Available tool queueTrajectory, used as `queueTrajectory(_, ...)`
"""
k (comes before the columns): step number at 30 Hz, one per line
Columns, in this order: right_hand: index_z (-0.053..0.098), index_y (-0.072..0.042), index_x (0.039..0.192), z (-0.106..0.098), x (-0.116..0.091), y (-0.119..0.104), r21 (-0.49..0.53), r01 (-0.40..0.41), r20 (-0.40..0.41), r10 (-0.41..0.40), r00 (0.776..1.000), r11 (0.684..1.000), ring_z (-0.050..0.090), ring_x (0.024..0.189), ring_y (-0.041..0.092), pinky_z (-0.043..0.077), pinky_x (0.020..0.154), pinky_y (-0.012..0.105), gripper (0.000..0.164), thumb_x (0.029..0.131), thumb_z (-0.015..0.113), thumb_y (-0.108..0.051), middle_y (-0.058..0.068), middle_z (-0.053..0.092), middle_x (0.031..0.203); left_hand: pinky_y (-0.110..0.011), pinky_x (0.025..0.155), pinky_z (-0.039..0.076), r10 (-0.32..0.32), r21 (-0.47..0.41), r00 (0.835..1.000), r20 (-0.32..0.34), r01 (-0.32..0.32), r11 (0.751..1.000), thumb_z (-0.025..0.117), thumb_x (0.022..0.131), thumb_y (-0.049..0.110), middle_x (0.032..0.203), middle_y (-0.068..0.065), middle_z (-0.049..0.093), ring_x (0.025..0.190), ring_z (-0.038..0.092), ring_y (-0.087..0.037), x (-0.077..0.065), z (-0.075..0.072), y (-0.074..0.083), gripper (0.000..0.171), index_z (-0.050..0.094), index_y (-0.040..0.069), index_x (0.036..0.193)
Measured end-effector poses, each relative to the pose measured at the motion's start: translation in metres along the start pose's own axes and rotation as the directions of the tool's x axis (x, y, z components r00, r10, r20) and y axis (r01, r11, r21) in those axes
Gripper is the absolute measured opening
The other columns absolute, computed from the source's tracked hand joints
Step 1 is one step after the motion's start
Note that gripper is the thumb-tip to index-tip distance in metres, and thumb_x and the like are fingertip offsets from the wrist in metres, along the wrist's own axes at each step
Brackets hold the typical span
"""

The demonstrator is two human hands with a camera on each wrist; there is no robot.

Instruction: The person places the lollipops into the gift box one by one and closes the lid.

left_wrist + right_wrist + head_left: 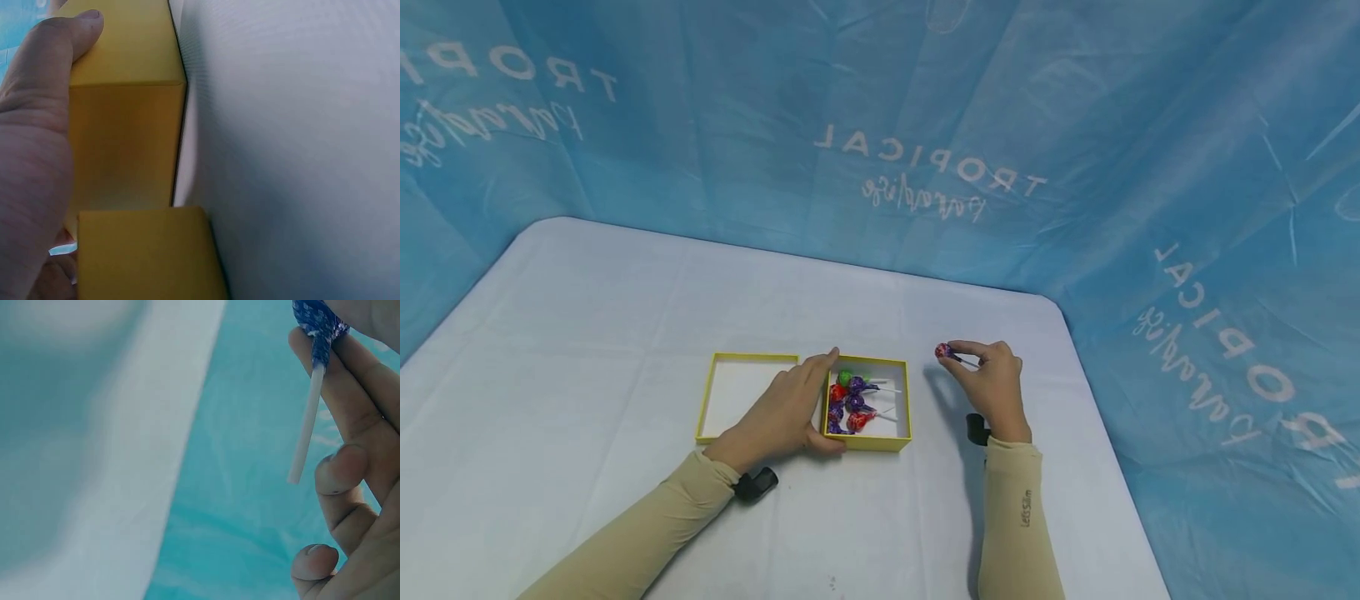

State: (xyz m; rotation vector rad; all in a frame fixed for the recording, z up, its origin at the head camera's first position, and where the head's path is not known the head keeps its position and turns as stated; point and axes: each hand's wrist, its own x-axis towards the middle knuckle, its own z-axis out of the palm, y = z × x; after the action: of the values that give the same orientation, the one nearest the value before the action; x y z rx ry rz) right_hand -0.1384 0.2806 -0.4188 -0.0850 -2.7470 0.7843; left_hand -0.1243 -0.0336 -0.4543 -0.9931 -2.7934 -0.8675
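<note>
My right hand (997, 387) pinches a wrapped lollipop (943, 351) between thumb and fingers, above the table to the right of a yellow box. In the right wrist view the lollipop's blue-purple wrapper (320, 325) shows, its white stick pointing down. My left hand (781, 414) grips the yellow box (868, 445) at its left side, thumb on the near wall and fingers at the far corner. Inside lie several lollipops: a green one (845, 377), red ones such as the nearest (858, 420), and purple ones (856, 385), heads mostly leftward.
A shallow yellow-rimmed tray or lid (730, 396) with a white inside lies left of the box, partly behind my left hand. Both rest on a white-covered table (625, 333). Blue printed curtains (760, 167) hang behind the table and along its sides.
</note>
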Motion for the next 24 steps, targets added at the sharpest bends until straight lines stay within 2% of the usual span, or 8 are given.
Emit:
queueTrajectory(4, 0.081, -0.016, 0.108, -0.002, -0.003, -0.018, 0.015, 0.055, 0.014, -0.055, 0.998, 0.998, 0.052, 0.089, 0.029, 0.024, 0.078, 0.042, 0.030, 0.082, 0.085, -0.029, 0.002, 0.074, 0.093, -0.053, 0.097, 0.048, 0.010, 0.003, 1.000, -0.011, -0.010, 1.000, 0.091, 0.059, 0.061, 0.148, -0.021, 0.046, 0.130, 0.051, -0.037, 0.000, -0.001, 0.001, 0.134, 0.024, -0.001, 0.157)
queueTrajectory(8, 0.081, -0.019, 0.107, 0.003, -0.007, -0.031, 0.044, 0.118, 0.061, -0.121, 0.991, 0.992, 0.051, 0.083, 0.022, 0.025, 0.078, 0.041, 0.028, 0.082, 0.085, -0.031, -0.002, 0.071, 0.088, -0.053, 0.097, 0.049, 0.009, -0.006, 1.000, -0.015, -0.009, 1.000, 0.092, 0.058, 0.060, 0.148, -0.021, 0.046, 0.129, 0.052, -0.037, 0.000, -0.001, 0.002, 0.134, 0.024, -0.001, 0.157)
queueTrajectory(11, 0.082, -0.020, 0.105, 0.008, -0.009, -0.037, 0.079, 0.154, 0.082, -0.161, 0.984, 0.985, 0.052, 0.083, 0.023, 0.025, 0.079, 0.041, 0.026, 0.081, 0.086, -0.031, -0.004, 0.071, 0.084, -0.054, 0.097, 0.048, 0.004, -0.005, 1.000, -0.008, -0.004, 1.000, 0.091, 0.059, 0.060, 0.148, -0.021, 0.046, 0.129, 0.052, -0.038, 0.001, 0.000, 0.002, 0.134, 0.024, -0.001, 0.157)
queueTrajectory(19, 0.082, -0.023, 0.101, 0.015, -0.013, -0.047, 0.136, 0.161, 0.135, -0.179, 0.975, 0.978, 0.057, 0.089, 0.030, 0.029, 0.084, 0.041, 0.024, 0.080, 0.087, -0.032, -0.007, 0.072, 0.086, -0.053, 0.099, 0.047, -0.017, -0.008, 1.000, 0.008, 0.017, 1.000, 0.090, 0.060, 0.062, 0.149, -0.021, 0.045, 0.131, 0.051, -0.037, 0.000, 0.000, 0.001, 0.134, 0.022, 0.001, 0.158)
queueTrajectory(24, 0.083, -0.023, 0.100, 0.016, -0.018, -0.054, 0.133, 0.226, 0.156, -0.245, 0.957, 0.965, 0.054, 0.082, 0.025, 0.026, 0.083, 0.043, 0.026, 0.077, 0.088, -0.032, -0.007, 0.067, 0.081, -0.054, 0.100, 0.047, -0.013, -0.010, 1.000, 0.008, 0.013, 1.000, 0.090, 0.059, 0.062, 0.149, -0.021, 0.045, 0.130, 0.052, -0.038, 0.001, -0.001, 0.002, 0.134, 0.023, 0.000, 0.157)
